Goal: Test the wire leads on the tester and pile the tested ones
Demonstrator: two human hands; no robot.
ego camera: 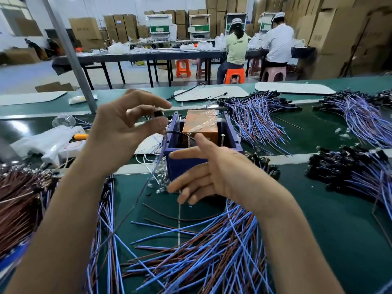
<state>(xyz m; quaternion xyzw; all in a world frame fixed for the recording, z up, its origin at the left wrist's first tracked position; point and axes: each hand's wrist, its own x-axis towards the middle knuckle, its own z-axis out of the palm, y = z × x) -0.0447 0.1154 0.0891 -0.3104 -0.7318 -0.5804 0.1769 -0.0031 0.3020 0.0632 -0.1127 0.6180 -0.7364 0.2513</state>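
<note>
The tester (203, 136) is a blue box with an orange block inside, standing mid-bench. My left hand (125, 132) is raised to the left of it and pinches the black end of a wire lead (159, 113) between thumb and fingers; the lead's blue and brown wires hang down from it. My right hand (210, 172) hovers in front of the tester with its fingers spread and relaxed, holding nothing. A loose pile of blue and brown leads (207, 251) lies below my hands on the green mat.
More lead bundles lie at the left (19, 200), at the back centre (256, 117) and at the right (358, 170). A white bag (48, 141) and a grey post (72, 56) stand at the left. Two people sit at a far table.
</note>
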